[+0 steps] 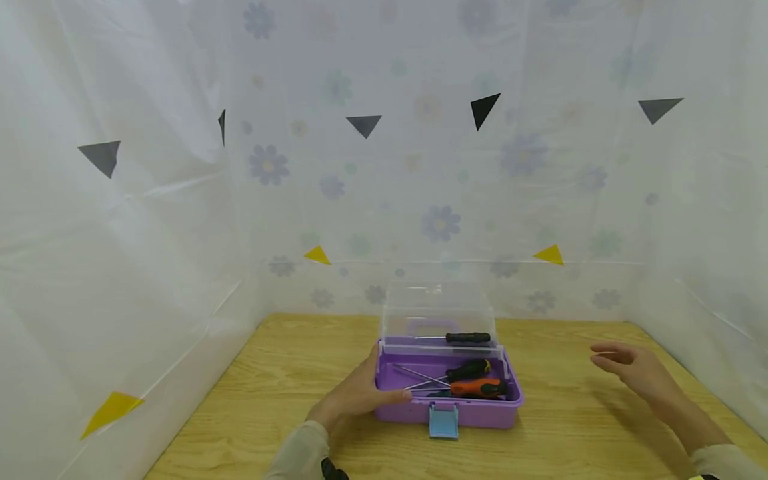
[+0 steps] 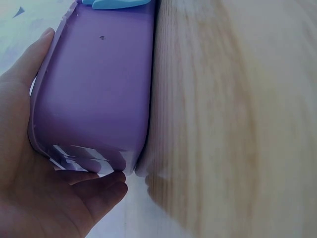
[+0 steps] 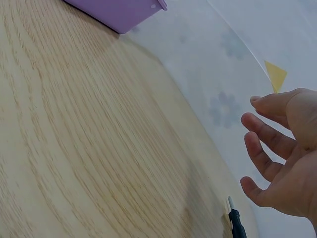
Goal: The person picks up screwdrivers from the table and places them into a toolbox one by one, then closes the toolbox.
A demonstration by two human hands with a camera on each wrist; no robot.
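The purple toolbox [image 1: 449, 400] sits near the front edge of the wooden table [image 1: 288, 373], about midway along it, its clear lid [image 1: 441, 313] standing open and its blue latch [image 1: 443, 421] hanging down at the front. The left hand [image 1: 354, 395] grips the box's left end, thumb over the rim and fingers curled round the back corner, as the left wrist view shows. The right hand [image 1: 630, 367] hovers relaxed and empty over the table's right side, well apart from the box.

Judging by how things lie, the loading looks well along: 2 screwdrivers lie inside, 1 with an orange handle [image 1: 477, 387] and 1 with a black handle [image 1: 469, 368], and a 3rd black-handled tool [image 1: 468, 337] shows through the lid. The right wrist view shows 1 more small dark-handled tool [image 3: 237, 223] lying on the table below the right hand, so that piece and closing the lid appear left to do.
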